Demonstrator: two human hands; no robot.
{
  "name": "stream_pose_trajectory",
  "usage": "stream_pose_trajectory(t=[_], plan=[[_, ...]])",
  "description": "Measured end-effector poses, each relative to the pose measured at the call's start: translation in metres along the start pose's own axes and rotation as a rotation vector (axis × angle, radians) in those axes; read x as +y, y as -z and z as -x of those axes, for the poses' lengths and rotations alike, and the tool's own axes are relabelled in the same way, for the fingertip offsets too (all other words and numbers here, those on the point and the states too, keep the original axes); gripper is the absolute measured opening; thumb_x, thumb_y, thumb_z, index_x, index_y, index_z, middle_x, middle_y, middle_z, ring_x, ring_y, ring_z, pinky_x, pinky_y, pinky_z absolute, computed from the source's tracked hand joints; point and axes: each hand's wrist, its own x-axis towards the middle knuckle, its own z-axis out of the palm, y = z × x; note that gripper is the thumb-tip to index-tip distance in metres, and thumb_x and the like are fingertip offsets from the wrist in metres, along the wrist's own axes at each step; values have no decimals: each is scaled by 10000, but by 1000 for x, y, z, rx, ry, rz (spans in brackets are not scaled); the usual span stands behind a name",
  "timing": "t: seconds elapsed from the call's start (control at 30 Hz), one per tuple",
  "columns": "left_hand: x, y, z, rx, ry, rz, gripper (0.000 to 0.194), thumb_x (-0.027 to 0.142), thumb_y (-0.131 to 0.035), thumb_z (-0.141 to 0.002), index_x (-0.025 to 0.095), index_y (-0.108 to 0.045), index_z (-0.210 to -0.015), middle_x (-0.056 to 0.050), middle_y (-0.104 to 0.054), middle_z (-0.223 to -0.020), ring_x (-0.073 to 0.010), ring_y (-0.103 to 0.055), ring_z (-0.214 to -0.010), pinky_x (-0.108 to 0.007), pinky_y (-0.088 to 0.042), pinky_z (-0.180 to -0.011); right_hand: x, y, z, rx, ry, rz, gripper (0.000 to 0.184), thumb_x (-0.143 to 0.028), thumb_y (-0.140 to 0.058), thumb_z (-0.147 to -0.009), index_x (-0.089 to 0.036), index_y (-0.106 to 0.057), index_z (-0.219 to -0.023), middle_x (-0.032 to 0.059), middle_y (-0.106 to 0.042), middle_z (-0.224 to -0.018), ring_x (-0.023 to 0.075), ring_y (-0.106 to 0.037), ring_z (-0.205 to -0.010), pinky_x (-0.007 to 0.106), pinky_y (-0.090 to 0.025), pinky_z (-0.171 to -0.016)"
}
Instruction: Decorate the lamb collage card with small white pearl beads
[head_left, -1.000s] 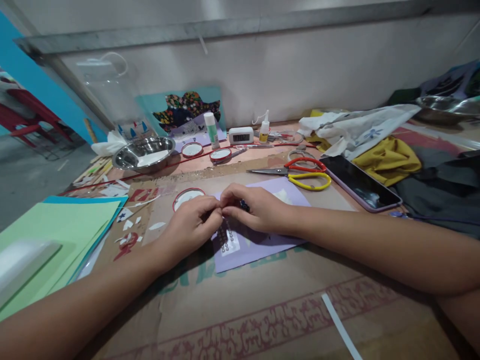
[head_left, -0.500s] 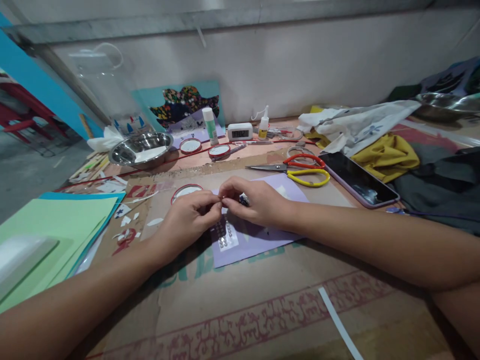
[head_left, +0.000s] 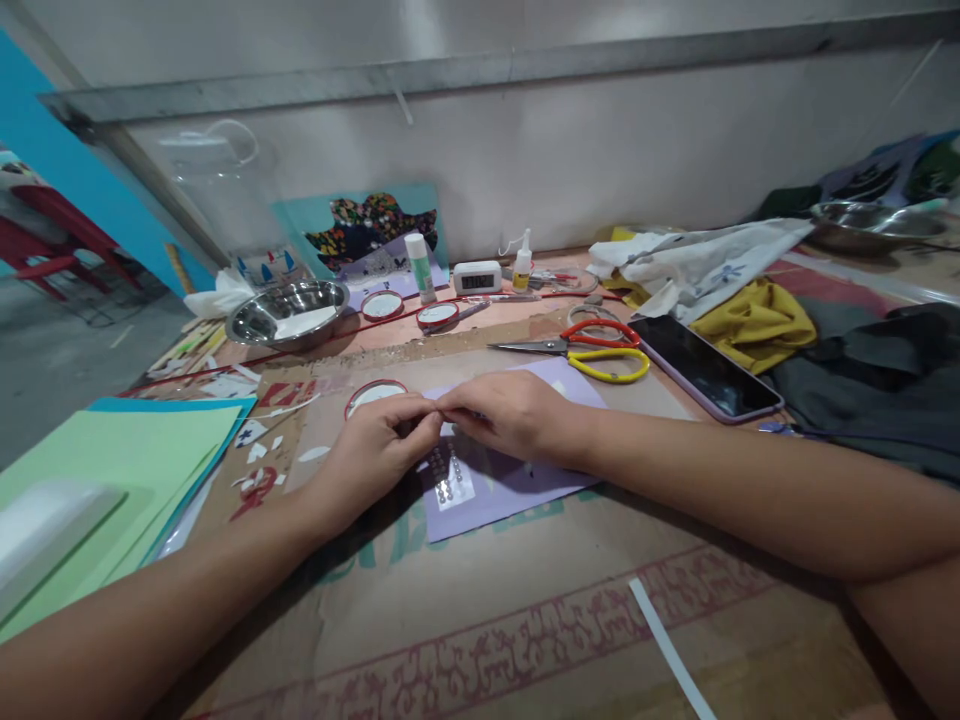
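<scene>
My left hand [head_left: 375, 450] and my right hand [head_left: 510, 412] meet fingertip to fingertip over a lilac paper sheet [head_left: 517, 480] on the cardboard-covered table. Both hands are pinched closed on something tiny that I cannot make out. Just below the fingertips lies a small white strip of rhinestone stickers [head_left: 448, 478] on the lilac sheet. A round red-rimmed lid [head_left: 369, 394] sits right behind my left hand.
Red and yellow scissors [head_left: 592, 350] and a dark phone [head_left: 705, 368] lie behind my right hand. A steel bowl [head_left: 289, 312], glue stick [head_left: 417, 266], small clock [head_left: 478, 277] and glue bottle [head_left: 522, 264] stand further back. Green and blue paper sheets [head_left: 112, 470] are at the left, cloths [head_left: 757, 320] at the right.
The hands stay pinched together over the lilac sheet; the right hand has rolled knuckles-up, hiding the small dark thing seen under its fingers. The view shifted slightly.
</scene>
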Motion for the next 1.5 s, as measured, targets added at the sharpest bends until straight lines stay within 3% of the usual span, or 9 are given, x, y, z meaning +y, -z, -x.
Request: stream_pose_trajectory(t=[0.3,0.63,0.8,0.87,0.97,1.07,1.2,1.37,1.5], plan=[[0,5,-2,76,13,42,205,329,-579,-893,213,-736,-830,-4,-700,-799,-152,-609,-726,-260,-473,-684,-8,4,-9,99,-403,-580,40,-183,-565,-896,-164,-598,-910,6,-670,-785,115,-632,-697,245,-509,-678],[6,10,0,137,53,61,240,384,-532,-919,215,-697,-873,-18,-712,-823,-182,-617,-756,-311,-481,-706,-7,6,-8,58,-369,-650,38,-182,-525,-913,-176,-549,-942,-3,-647,-778,110,-640,-703,251,-523,-675],[-1,40,-4,252,-20,-62,387,340,-403,-962,191,-476,-613,8,-511,-635,-132,-487,-641,-276,-400,-612,-7,6,-9,51,-425,-692,38,-152,-514,-914,-177,-529,-940,-10,-643,-762,100,-636,-685,236,-515,-646],[-8,56,-10,304,50,-152,428,351,-435,-957,184,-396,-565,34,-383,-566,-95,-378,-559,-244,-321,-539,-7,6,-9,47,-444,-724,33,-158,-516,-921,-178,-525,-946,-14,-646,-746,97,-636,-675,233,-513,-641],[-19,76,-18,326,114,-288,168,290,-607,-870,145,-575,-947,51,-508,-780,-47,-438,-643,-165,-333,-598,-8,6,-9,39,-458,-756,9,-178,-518,-932,-178,-520,-941,-14,-648,-728,99,-637,-661,235,-512,-632],[-27,86,-22,328,136,-275,429,242,-613,-867,176,-549,-1286,36,-609,-1038,-47,-540,-765,-167,-397,-713,-9,6,-9,38,-462,-754,23,-193,-524,-940,-178,-519,-922,-9,-651,-738,102,-640,-667,235,-510,-622],[-30,88,-21,321,105,-438,240,310,-572,-925,187,-713,-1075,52,-638,-940,-94,-557,-846,-201,-384,-788,-8,6,-9,40,-460,-734,22,-190,-520,-944,-181,-524,-925,-9,-646,-757,98,-638,-679,234,-510,-629],[-27,98,-20,176,67,-709,318,169,-431,-936,145,-748,-947,1,-454,-927,-111,-452,-810,-211,-343,-755,-8,7,-9,33,-437,-712,18,-175,-520,-934,-179,-521,-917,-11,-645,-739,94,-632,-660,231,-505,-625],[-24,106,-22,97,170,-743,257,182,-486,-889,169,-743,-893,-23,-575,-923,-149,-509,-781,-238,-349,-699,-9,8,-9,29,-433,-677,15,-165,-527,-921,-176,-531,-912,-7,-653,-743,97,-634,-667,227,-498,-616]])
